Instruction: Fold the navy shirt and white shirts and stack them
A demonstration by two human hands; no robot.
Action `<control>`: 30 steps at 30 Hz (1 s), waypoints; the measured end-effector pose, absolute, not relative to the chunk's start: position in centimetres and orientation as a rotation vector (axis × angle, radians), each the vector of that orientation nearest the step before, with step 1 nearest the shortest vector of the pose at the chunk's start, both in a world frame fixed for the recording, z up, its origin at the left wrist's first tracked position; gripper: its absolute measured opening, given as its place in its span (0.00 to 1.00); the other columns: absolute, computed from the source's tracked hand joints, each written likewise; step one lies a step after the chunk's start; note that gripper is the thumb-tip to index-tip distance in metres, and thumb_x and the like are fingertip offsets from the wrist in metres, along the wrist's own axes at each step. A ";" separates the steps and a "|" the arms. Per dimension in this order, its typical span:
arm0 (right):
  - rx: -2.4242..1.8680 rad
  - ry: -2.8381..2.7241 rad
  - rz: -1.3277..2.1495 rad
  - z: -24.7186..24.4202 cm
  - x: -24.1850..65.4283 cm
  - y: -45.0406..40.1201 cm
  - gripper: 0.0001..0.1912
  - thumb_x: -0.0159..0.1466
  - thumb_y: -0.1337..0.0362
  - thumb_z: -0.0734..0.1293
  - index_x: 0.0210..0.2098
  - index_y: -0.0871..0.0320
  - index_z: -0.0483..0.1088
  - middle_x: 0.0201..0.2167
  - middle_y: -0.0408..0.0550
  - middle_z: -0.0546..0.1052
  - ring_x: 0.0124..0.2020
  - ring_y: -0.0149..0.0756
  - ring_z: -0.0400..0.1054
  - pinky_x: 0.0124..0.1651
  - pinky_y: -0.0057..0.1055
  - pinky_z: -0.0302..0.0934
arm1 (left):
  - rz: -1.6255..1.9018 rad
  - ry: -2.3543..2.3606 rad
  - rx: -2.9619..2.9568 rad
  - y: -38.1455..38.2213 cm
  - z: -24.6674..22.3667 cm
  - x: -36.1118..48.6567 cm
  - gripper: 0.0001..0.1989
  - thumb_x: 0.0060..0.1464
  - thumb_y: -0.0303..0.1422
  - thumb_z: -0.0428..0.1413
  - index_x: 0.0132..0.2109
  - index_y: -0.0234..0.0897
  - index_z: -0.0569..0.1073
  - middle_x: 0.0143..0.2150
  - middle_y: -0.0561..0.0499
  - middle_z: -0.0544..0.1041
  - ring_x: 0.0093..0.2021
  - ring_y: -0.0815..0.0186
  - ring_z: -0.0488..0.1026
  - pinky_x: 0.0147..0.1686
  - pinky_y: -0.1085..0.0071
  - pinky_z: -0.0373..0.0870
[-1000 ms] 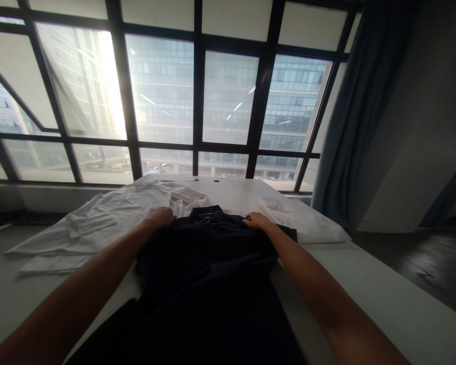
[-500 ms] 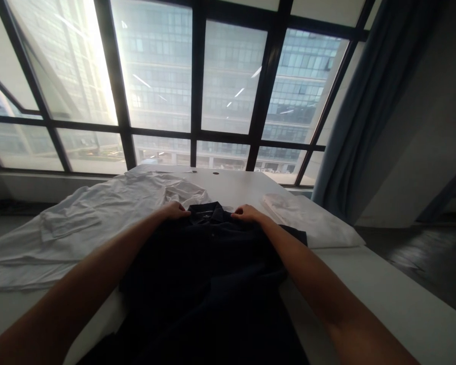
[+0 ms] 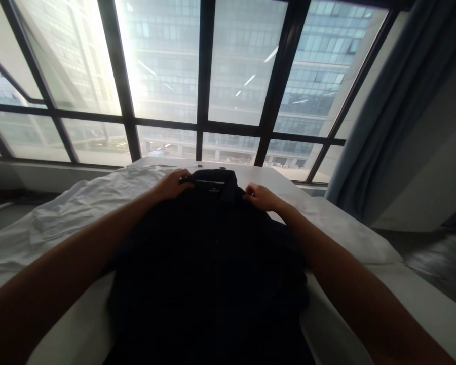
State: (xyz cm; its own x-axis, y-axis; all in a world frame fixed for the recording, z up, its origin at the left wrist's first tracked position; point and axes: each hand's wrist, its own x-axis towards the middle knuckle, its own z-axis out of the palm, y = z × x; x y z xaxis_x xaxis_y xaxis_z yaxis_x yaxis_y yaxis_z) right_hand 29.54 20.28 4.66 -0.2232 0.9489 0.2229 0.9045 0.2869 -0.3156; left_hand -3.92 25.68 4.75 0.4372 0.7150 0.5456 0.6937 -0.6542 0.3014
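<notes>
A dark navy collared shirt (image 3: 213, 253) hangs spread out in front of me, its collar at the top and its lower part running out of the bottom of the view. My left hand (image 3: 175, 183) is closed on the shoulder just left of the collar. On the other side, my right hand (image 3: 261, 196) pinches the cloth right of the collar. A small label shows inside the neck. Most of the shirt front is too dark to make out in detail.
Rumpled white garments (image 3: 99, 197) lie on the left of the white table (image 3: 262, 175). Another white cloth item (image 3: 338, 228) lies on the right. Behind the table stand large black-framed windows (image 3: 203, 66), with a blue-grey curtain (image 3: 387, 111) at the right.
Both hands have lifted the shirt's collar end higher and nearer to me, so it covers more of the table. My hands are slightly farther apart. The camera view has shifted a little.
</notes>
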 end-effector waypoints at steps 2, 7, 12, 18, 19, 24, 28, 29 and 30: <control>-1.688 -2.097 0.000 5.8 28.9 21.5 0.05 0.66 0.65 0.66 0.41 0.60 0.68 0.37 0.50 0.76 0.37 0.38 0.69 0.38 0.29 0.60 | 1.112 1.421 2.671 26.9 6.3 -3.2 0.16 0.55 0.42 0.55 0.44 0.37 0.75 0.44 0.47 0.76 0.44 0.57 0.72 0.47 0.62 0.67; -1.880 -1.914 -0.337 4.5 26.8 26.0 0.13 0.70 0.62 0.61 0.51 0.62 0.65 0.50 0.60 0.72 0.50 0.49 0.67 0.52 0.41 0.59 | 0.963 2.039 2.603 29.4 7.1 0.5 0.24 0.60 0.39 0.51 0.60 0.34 0.68 0.61 0.36 0.68 0.61 0.47 0.63 0.56 0.53 0.61; -2.103 -2.112 -0.135 -1.0 28.1 26.1 0.24 0.71 0.52 0.59 0.58 0.61 0.64 0.60 0.61 0.66 0.59 0.50 0.61 0.60 0.46 0.52 | 0.147 1.890 2.544 26.7 3.1 1.7 0.29 0.62 0.49 0.47 0.60 0.35 0.71 0.61 0.36 0.70 0.62 0.47 0.64 0.60 0.50 0.56; -2.260 -2.069 0.099 -4.6 32.4 22.3 0.30 0.72 0.46 0.51 0.60 0.61 0.66 0.61 0.63 0.65 0.61 0.54 0.60 0.62 0.53 0.48 | -0.129 1.654 2.512 22.5 -3.0 -2.3 0.36 0.62 0.55 0.41 0.70 0.43 0.57 0.72 0.44 0.50 0.72 0.49 0.46 0.66 0.46 0.42; -2.281 -2.058 0.193 -4.9 32.8 22.1 0.33 0.72 0.44 0.49 0.62 0.60 0.63 0.64 0.63 0.62 0.63 0.55 0.56 0.63 0.54 0.47 | -0.113 1.648 2.514 22.3 -3.7 -2.8 0.36 0.63 0.54 0.39 0.71 0.42 0.54 0.73 0.44 0.47 0.72 0.51 0.43 0.67 0.46 0.40; -2.315 -2.049 0.338 -6.7 34.5 23.9 0.37 0.71 0.40 0.45 0.72 0.54 0.45 0.72 0.52 0.42 0.72 0.50 0.33 0.67 0.61 0.32 | 0.088 1.662 2.553 22.1 -6.2 -3.0 0.35 0.64 0.53 0.37 0.71 0.41 0.53 0.74 0.47 0.45 0.73 0.55 0.39 0.68 0.48 0.37; -2.257 -2.089 0.293 -7.6 35.5 26.5 0.38 0.70 0.40 0.46 0.72 0.54 0.45 0.72 0.49 0.42 0.72 0.48 0.31 0.67 0.61 0.29 | 0.263 1.685 2.531 22.6 -6.5 -2.8 0.33 0.64 0.51 0.38 0.69 0.40 0.58 0.73 0.46 0.49 0.72 0.54 0.44 0.68 0.50 0.42; -2.250 -2.094 0.291 -7.7 35.7 26.8 0.38 0.70 0.40 0.46 0.72 0.53 0.45 0.72 0.48 0.42 0.72 0.48 0.31 0.67 0.61 0.29 | 0.340 1.675 2.535 22.9 -6.2 -3.3 0.32 0.65 0.50 0.39 0.68 0.39 0.60 0.72 0.46 0.52 0.72 0.55 0.47 0.68 0.53 0.46; -2.244 -2.098 0.293 -7.7 35.8 27.0 0.38 0.70 0.40 0.46 0.72 0.53 0.45 0.72 0.48 0.42 0.72 0.48 0.32 0.67 0.61 0.30 | 0.434 1.683 2.539 23.2 -5.7 -4.1 0.30 0.65 0.47 0.40 0.67 0.38 0.63 0.71 0.45 0.56 0.70 0.56 0.52 0.67 0.56 0.50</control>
